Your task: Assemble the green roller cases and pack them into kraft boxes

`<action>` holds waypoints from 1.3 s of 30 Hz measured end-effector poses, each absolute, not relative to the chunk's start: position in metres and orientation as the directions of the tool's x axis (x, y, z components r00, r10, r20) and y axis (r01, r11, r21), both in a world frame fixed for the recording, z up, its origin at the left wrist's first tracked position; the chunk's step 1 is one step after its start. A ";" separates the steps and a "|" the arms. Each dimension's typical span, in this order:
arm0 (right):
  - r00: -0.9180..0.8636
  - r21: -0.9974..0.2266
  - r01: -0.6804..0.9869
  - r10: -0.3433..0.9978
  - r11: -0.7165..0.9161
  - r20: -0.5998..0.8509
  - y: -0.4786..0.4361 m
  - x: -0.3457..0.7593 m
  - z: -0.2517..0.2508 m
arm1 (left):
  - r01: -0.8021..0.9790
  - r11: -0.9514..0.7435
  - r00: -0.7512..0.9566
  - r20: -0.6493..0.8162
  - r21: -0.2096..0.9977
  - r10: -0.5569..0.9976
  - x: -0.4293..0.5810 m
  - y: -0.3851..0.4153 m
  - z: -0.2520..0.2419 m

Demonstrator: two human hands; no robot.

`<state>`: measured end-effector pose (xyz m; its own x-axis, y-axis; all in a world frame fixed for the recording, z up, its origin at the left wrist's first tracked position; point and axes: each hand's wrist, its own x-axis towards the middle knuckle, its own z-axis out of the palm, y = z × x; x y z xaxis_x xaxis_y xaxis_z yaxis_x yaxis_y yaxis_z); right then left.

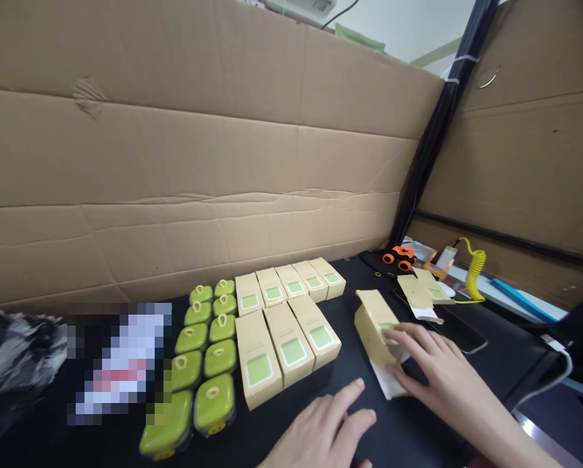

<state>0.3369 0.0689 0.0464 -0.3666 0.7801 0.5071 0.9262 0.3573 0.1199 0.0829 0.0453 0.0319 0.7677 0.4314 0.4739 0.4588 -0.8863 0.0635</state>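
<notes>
My right hand [435,364] grips the near end of a small cream cardboard box [372,323] with a green label, thumb on one side and fingers on the other. Flaps stick out at both ends of that box; its inside is hidden. Left of it, my left hand [320,429] hovers over the black table with fingers apart, holding nothing. Several similar cream boxes [290,338] stand in two rows beyond my left hand. Beside them, several green-lidded square containers [215,403] with pull loops form two columns.
Flattened boxes [418,292] lie at the right, near a dark phone-like slab [461,331]. Behind them are an orange toy truck [399,258] and a yellow coiled cord [475,273]. A cardboard wall [198,156] backs the table; a black post [430,143] rises at its corner.
</notes>
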 end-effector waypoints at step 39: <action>-0.779 0.252 0.607 0.503 0.753 0.374 0.011 0.341 0.054 | 0.445 -0.879 0.821 0.313 0.171 0.476 0.086 0.041 0.049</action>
<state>0.3412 0.0111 0.0540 -0.7794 0.5030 0.3736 0.6072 0.7534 0.2524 0.0857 0.0409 0.0490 0.8215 0.4764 0.3134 0.4447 -0.8792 0.1710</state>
